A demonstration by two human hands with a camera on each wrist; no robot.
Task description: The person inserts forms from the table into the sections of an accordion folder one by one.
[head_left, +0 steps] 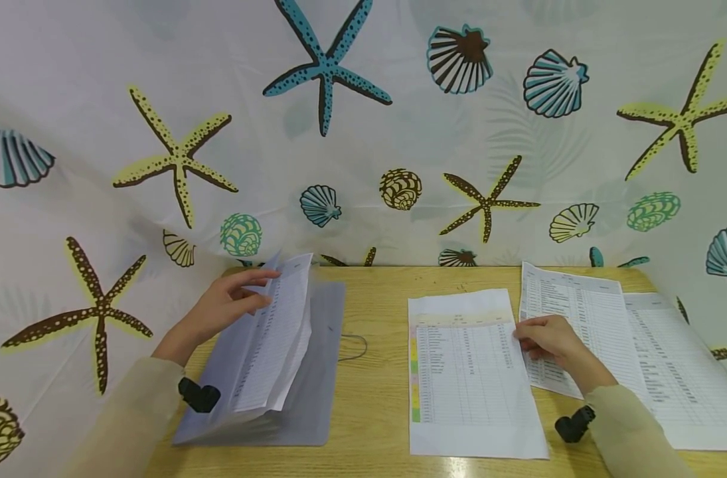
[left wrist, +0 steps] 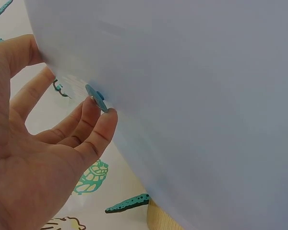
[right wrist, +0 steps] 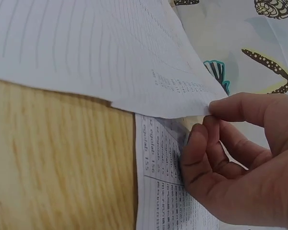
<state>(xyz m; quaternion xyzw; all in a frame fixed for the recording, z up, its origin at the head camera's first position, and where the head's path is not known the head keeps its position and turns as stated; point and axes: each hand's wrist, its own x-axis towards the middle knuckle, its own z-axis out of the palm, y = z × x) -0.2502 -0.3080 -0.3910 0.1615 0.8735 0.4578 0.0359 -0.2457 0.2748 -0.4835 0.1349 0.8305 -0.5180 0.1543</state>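
On the left lies a bluish translucent plastic folder (head_left: 330, 372) with printed sheets (head_left: 273, 345) standing partly raised inside it. My left hand (head_left: 234, 299) holds the raised cover at its upper edge; in the left wrist view its curled fingers touch a round blue button (left wrist: 97, 98) on the cover (left wrist: 192, 96). To the right of the folder is a printed table sheet (head_left: 471, 398) with coloured marks down its left side. My right hand (head_left: 548, 338) pinches that sheet's right edge between thumb and finger, and the right wrist view shows the edge lifted.
Two more printed lists, a nearer sheet (head_left: 569, 318) and a farther one (head_left: 686, 378), overlap at the right, partly beneath my right arm. A thin loop (head_left: 357, 345) sticks out from the folder's right side. Behind the wooden table (head_left: 375, 411) hangs a seashell-patterned cloth (head_left: 363, 153).
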